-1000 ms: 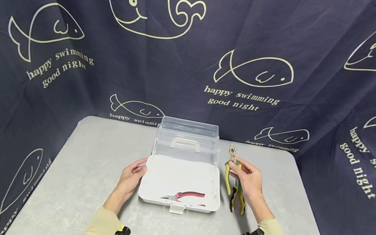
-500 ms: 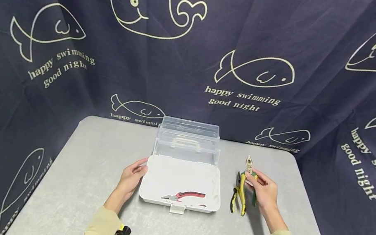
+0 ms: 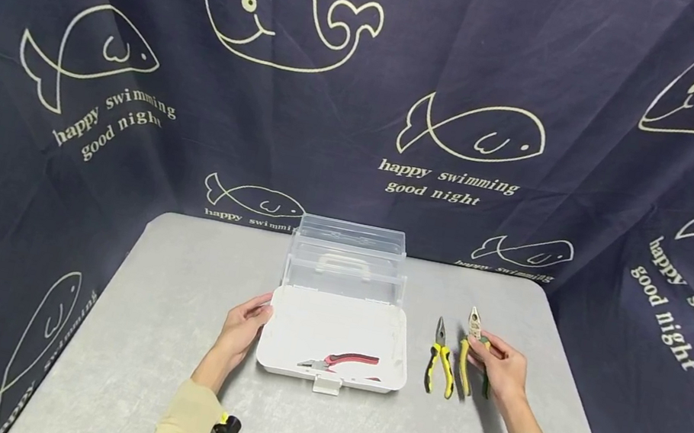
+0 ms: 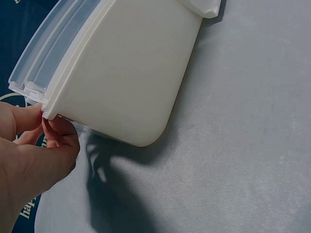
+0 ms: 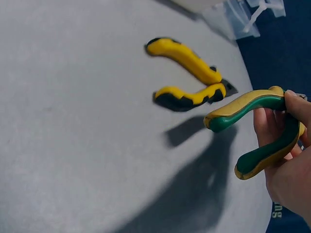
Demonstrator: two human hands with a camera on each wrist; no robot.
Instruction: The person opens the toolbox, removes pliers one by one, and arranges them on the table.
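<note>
My left hand (image 3: 239,329) pinches the left rim of a white plastic toolbox (image 4: 124,68), thumb and fingers meeting at its corner in the left wrist view. Inside the box lies a pair of red-and-black pliers (image 3: 353,358), partly hidden by the front wall. My right hand (image 3: 506,372) holds combination pliers (image 5: 248,104) with green-and-yellow handles near their pivot, metal nose pointing away and handles spread. In the right wrist view these pliers cast a shadow on the table. Just left of them, black-and-yellow long-nose pliers (image 3: 442,365) lie on the table with handles apart.
Behind the box its clear lid with tiered trays (image 3: 343,278) stands folded open. A latch (image 3: 326,385) juts from the box's front. The grey table (image 3: 180,295) ends at a dark blue printed curtain (image 3: 361,134) at the back and sides.
My right hand has carried the green-and-yellow pliers right and toward me, past the black-and-yellow pair, which now shows fully. The left hand and box stay put.
</note>
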